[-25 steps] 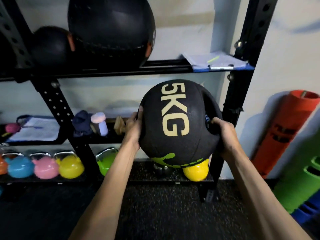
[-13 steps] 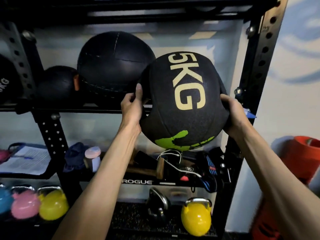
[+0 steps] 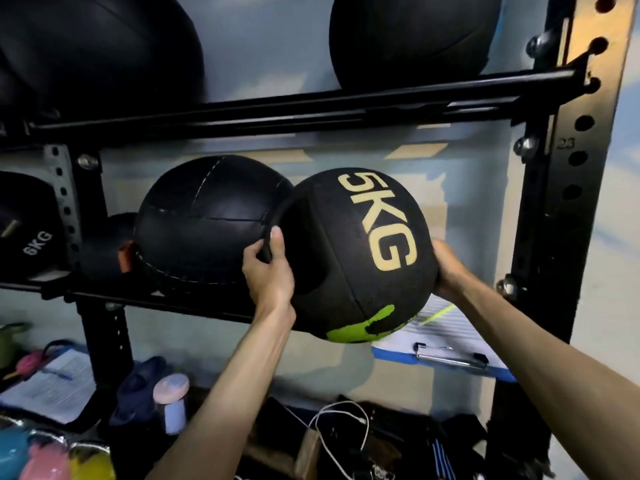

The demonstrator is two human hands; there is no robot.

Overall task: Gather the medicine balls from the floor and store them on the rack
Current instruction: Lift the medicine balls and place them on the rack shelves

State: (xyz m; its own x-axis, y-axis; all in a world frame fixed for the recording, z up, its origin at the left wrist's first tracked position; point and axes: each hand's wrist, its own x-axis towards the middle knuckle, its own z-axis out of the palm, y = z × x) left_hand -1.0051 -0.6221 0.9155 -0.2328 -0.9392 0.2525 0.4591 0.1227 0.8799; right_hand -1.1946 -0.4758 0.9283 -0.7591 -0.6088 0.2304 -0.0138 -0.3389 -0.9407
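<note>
I hold a black 5KG medicine ball (image 3: 356, 258) with gold lettering and a green handprint between both hands, at the level of the rack's middle shelf (image 3: 180, 301). My left hand (image 3: 268, 271) grips the handle recess on its left side. My right hand (image 3: 448, 268) holds its right side, fingers hidden behind the ball. The ball touches a larger stitched black medicine ball (image 3: 207, 223) that sits on that shelf. Whether the 5KG ball rests on the shelf cannot be told.
Two big black balls (image 3: 412, 36) sit on the top shelf. A 6KG ball (image 3: 27, 233) is at the far left. A clipboard (image 3: 446, 344) lies under the held ball. The rack's right upright (image 3: 568, 174) stands close by. Cables, a bottle (image 3: 171, 401) and kettlebells (image 3: 52, 459) lie below.
The 5KG ball has risen from knee level near the bottom shelf up to the middle shelf and moved in beside the stitched ball. Both hands stayed on its sides.
</note>
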